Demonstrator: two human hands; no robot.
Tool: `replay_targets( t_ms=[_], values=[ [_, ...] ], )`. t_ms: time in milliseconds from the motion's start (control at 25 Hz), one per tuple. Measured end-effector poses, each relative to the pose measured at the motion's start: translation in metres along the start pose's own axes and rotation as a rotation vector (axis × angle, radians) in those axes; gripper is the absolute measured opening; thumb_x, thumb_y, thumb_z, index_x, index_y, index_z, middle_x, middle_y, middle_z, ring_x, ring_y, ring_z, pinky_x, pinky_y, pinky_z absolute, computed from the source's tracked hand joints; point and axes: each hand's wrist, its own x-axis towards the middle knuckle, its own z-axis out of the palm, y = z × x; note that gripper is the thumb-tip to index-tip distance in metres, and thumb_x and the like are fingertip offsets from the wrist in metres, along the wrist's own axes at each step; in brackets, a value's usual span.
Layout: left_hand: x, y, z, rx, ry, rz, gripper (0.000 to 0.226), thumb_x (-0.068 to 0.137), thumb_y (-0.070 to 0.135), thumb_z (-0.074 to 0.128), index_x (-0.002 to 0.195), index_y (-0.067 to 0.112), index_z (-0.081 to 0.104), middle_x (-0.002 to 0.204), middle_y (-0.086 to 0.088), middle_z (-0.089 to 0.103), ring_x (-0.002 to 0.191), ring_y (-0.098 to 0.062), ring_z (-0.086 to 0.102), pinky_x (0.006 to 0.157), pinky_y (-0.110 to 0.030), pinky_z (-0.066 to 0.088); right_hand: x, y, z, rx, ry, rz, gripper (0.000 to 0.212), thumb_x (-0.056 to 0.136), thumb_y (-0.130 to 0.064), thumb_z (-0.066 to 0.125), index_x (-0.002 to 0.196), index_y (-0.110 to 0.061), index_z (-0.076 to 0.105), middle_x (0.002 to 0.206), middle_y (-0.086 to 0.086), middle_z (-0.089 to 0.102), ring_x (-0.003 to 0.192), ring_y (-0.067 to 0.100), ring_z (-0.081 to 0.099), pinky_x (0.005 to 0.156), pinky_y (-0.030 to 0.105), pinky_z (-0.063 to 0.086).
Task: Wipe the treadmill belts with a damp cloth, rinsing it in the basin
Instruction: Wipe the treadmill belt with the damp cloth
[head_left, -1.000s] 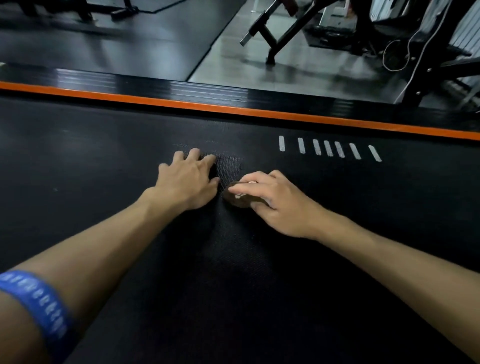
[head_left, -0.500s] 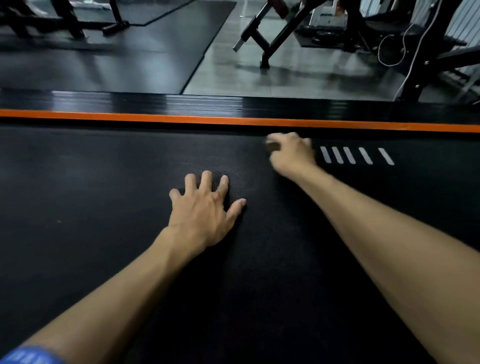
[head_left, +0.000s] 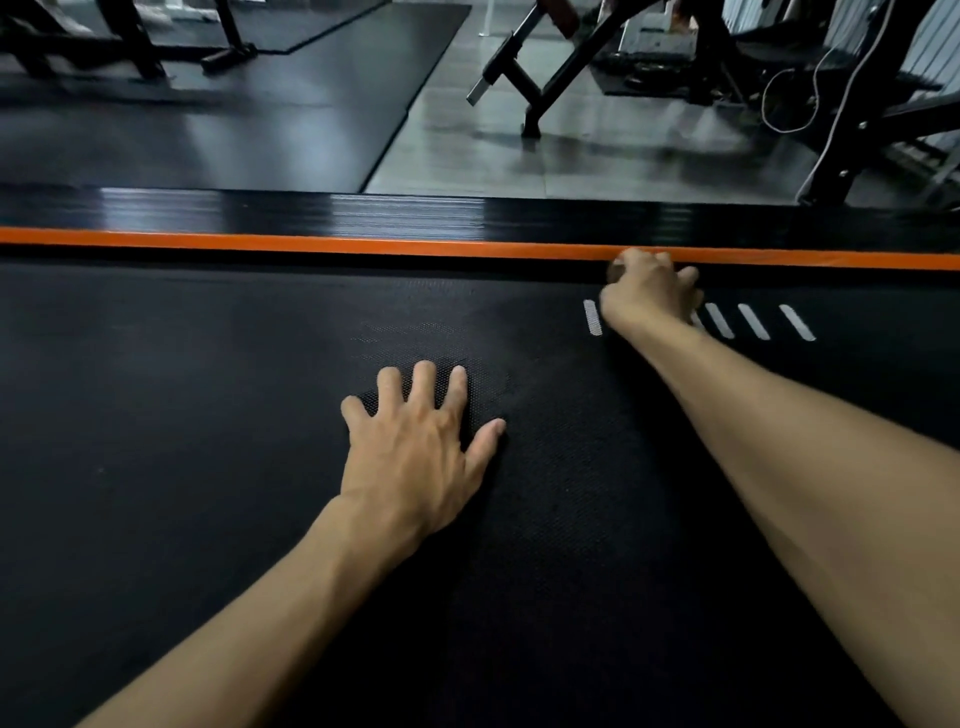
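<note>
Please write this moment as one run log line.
left hand: flat on black textured treadmill belt | right hand: grips small dark cloth by orange edge stripe

Probably a gym: treadmill belt (head_left: 208, 415), weight bench (head_left: 561, 67)

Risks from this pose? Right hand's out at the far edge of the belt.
1. The right hand bunches a small dark cloth against the orange side strip; it may snag in the seam there.
2. The left hand lies flat, braced on the black textured treadmill belt; it could slip if the belt is damp or shifts.
3. Little cloth shows, so each pass likely covers a narrow band.
</note>
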Motion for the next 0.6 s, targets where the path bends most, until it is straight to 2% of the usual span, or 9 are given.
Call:
replay_targets(
  t_ms=[80, 160, 240, 320, 360, 400, 480, 520, 600],
  values=[
    [0.001, 0.002, -0.002, 0.014, -0.008, -0.004, 0.081, 0.085, 0.069, -0.002, 0.151, 0.027, 0.021, 0.138, -0.002, 0.033, 0.12, -0.029, 0.035, 0.09, -0.049, 0.04, -0.019, -0.034, 0.019, 0.077, -0.066, -0.166, 0.037, 0.086, -0.018, 0.051, 0.119, -0.032, 0.061, 0.133, 0.007, 0.052, 0.121, 0.037, 0.042, 0.101, 0.047, 0.038],
    [0.005, -0.003, -0.005, -0.02, -0.009, 0.022, 0.073, 0.089, 0.066, 0.008, 0.147, 0.028, 0.031, 0.134, -0.001, 0.038, 0.118, -0.027, 0.038, 0.089, -0.047, 0.043, -0.048, -0.061, 0.035, 0.141, -0.168, -0.467, 0.048, 0.08, -0.018, 0.048, 0.122, -0.037, 0.062, 0.13, 0.003, 0.059, 0.119, 0.036, 0.049, 0.103, 0.043, 0.041],
    [0.013, -0.022, -0.01, -0.174, -0.005, 0.057, 0.05, 0.094, 0.053, 0.03, 0.134, 0.03, 0.05, 0.126, 0.003, 0.048, 0.115, -0.024, 0.044, 0.089, -0.045, 0.047, -0.077, -0.062, 0.032, 0.221, -0.348, -0.845, 0.051, 0.077, -0.017, 0.049, 0.123, -0.036, 0.064, 0.127, -0.001, 0.063, 0.12, 0.029, 0.055, 0.106, 0.039, 0.041],
    [0.022, -0.048, -0.014, -0.359, -0.041, 0.069, 0.036, 0.092, 0.036, 0.047, 0.125, 0.033, 0.06, 0.128, 0.009, 0.056, 0.119, -0.02, 0.049, 0.095, -0.043, 0.048, -0.075, -0.034, 0.014, 0.224, -0.44, -1.102, 0.049, 0.079, -0.01, 0.054, 0.125, -0.026, 0.065, 0.125, -0.002, 0.064, 0.12, 0.019, 0.057, 0.108, 0.035, 0.037],
    [0.02, -0.054, -0.015, -0.399, -0.058, 0.074, 0.037, 0.09, 0.03, 0.051, 0.126, 0.033, 0.061, 0.133, 0.012, 0.056, 0.122, -0.019, 0.049, 0.098, -0.042, 0.047, -0.065, -0.017, 0.008, 0.185, -0.413, -1.118, 0.049, 0.081, -0.01, 0.055, 0.126, -0.025, 0.064, 0.126, -0.001, 0.064, 0.12, 0.019, 0.057, 0.108, 0.035, 0.037],
    [0.015, -0.055, -0.014, -0.401, -0.064, 0.091, 0.041, 0.089, 0.025, 0.053, 0.128, 0.031, 0.061, 0.138, 0.014, 0.054, 0.125, -0.018, 0.048, 0.1, -0.04, 0.045, -0.053, -0.001, 0.004, 0.147, -0.346, -1.016, 0.049, 0.083, -0.012, 0.054, 0.128, -0.028, 0.062, 0.129, 0.001, 0.062, 0.12, 0.024, 0.056, 0.108, 0.038, 0.038],
    [0.007, -0.05, -0.013, -0.391, -0.044, 0.134, 0.046, 0.085, 0.019, 0.053, 0.13, 0.026, 0.062, 0.142, 0.014, 0.051, 0.126, -0.018, 0.047, 0.101, -0.038, 0.044, -0.042, 0.018, -0.005, 0.079, -0.173, -0.572, 0.048, 0.089, -0.015, 0.049, 0.132, -0.035, 0.056, 0.137, 0.003, 0.055, 0.119, 0.035, 0.05, 0.105, 0.042, 0.038],
    [0.006, -0.047, -0.014, -0.399, -0.04, 0.139, 0.047, 0.083, 0.019, 0.052, 0.128, 0.025, 0.063, 0.142, 0.013, 0.052, 0.127, -0.018, 0.047, 0.101, -0.036, 0.043, -0.049, 0.016, -0.004, 0.043, -0.117, -0.426, 0.048, 0.092, -0.015, 0.048, 0.134, -0.036, 0.053, 0.14, 0.003, 0.051, 0.118, 0.037, 0.047, 0.103, 0.042, 0.038],
    [0.012, -0.047, -0.021, -0.472, -0.08, 0.067, 0.049, 0.078, 0.02, 0.05, 0.124, 0.029, 0.066, 0.138, 0.013, 0.055, 0.129, -0.018, 0.048, 0.105, -0.031, 0.039, -0.094, -0.003, -0.001, 0.026, -0.116, -0.511, 0.05, 0.091, -0.012, 0.047, 0.134, -0.037, 0.052, 0.14, 0.0, 0.049, 0.115, 0.036, 0.045, 0.099, 0.042, 0.036]
  ],
)
